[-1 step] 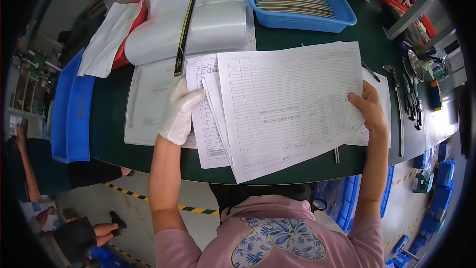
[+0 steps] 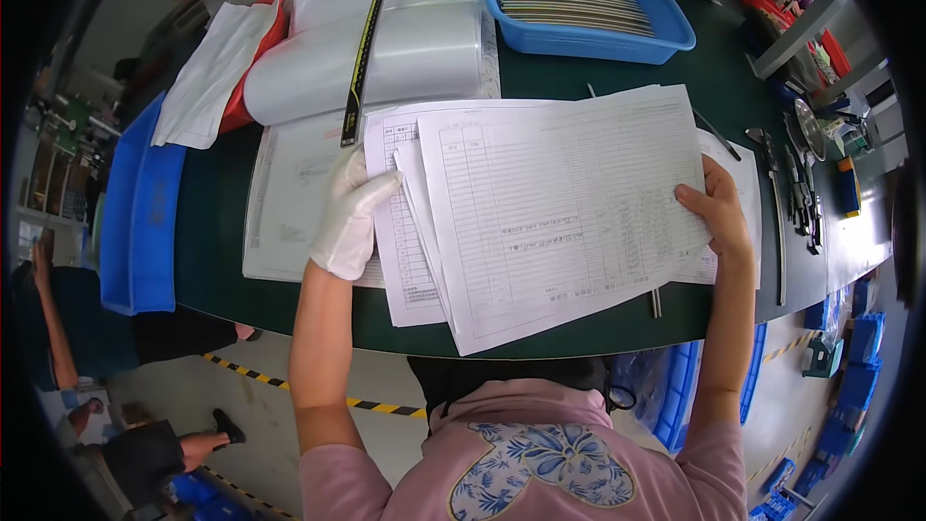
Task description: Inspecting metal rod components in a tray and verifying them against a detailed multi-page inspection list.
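Observation:
Between my hands, above the table, is a fanned stack of printed form sheets (image 2: 569, 222). The top sheet has a ruled table on it and tilts slightly. My left hand (image 2: 349, 217), in a white glove, grips the left edge of the rear sheets, its thumb on the front. My bare right hand (image 2: 721, 207) pinches the right edge, thumb on top; its other fingers are mostly hidden behind the paper. More papers (image 2: 289, 203) lie on the table at the left, partly under the held sheets. A caliper (image 2: 367, 48) rests just beyond my left hand on clear plastic rolls (image 2: 415, 48).
A blue basket (image 2: 588, 43) of thin rods stands at the far side. Blue bin (image 2: 140, 222) and red bin with white cloth (image 2: 207, 77) are at the left. Metal tools (image 2: 801, 183) lie at the right, near a long rod (image 2: 776, 222). Other people are at the left and far right.
The top sheet's upper right corner has shifted slightly left and down, and more of the sheet behind shows along the top. Both hands keep their hold in nearly the same place.

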Tool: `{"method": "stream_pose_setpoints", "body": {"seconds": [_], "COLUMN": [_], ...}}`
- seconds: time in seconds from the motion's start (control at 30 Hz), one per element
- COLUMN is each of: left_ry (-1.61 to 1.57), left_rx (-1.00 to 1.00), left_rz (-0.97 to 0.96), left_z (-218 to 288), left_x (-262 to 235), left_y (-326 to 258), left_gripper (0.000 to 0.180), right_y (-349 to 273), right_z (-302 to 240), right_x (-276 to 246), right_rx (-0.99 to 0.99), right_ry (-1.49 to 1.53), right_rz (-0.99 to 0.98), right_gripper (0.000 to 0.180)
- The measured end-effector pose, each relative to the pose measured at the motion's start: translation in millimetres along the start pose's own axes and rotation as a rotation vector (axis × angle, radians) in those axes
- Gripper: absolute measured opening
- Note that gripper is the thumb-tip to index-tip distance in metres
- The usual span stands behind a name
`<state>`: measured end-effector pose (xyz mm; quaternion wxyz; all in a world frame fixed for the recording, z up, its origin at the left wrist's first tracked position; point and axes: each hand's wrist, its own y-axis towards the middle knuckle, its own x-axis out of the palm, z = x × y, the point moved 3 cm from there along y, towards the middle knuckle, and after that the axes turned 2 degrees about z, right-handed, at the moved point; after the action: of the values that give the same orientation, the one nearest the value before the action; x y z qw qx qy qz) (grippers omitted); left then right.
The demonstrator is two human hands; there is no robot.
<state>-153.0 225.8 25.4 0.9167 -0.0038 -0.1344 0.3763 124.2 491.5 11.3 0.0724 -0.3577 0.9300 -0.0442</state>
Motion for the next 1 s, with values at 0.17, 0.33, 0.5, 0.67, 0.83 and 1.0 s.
{"method": "stream_pose_setpoints", "body": {"seconds": [0.17,0.33,0.5,0.67,0.83,1.0], "left_ry": [0.041,0.019,-0.016,0.04,0.101,0.063], "left_rx": [0.021,-0.004,-0.023,-0.008,0.024,0.028], "left_rz": [-0.007,-0.018,-0.027,0.005,-0.004,-0.003], "left_z": [4,-3,-4,-7,-12,-11], "left_x": [2,-3,-4,-6,-13,-11], "left_y": [-2,1,1,2,3,4], "left_gripper": [0.031,0.033,0.034,0.034,0.036,0.04], "right_y": [-2,-3,-4,-14,-25,-56], "right_z": [-4,-6,-19,0,-3,8], "right_x": [10,5,-61,-123,-120,-155], "right_rx": [-0.015,0.007,-0.267,-0.272,-0.263,-0.211], "right_ry": [-0.091,-0.005,0.286,0.31,0.262,0.2], "right_rz": [-0.083,-0.048,0.185,0.598,0.697,0.706], "right_gripper": [0.063,0.047,0.032,0.026,0.025,0.026]}}
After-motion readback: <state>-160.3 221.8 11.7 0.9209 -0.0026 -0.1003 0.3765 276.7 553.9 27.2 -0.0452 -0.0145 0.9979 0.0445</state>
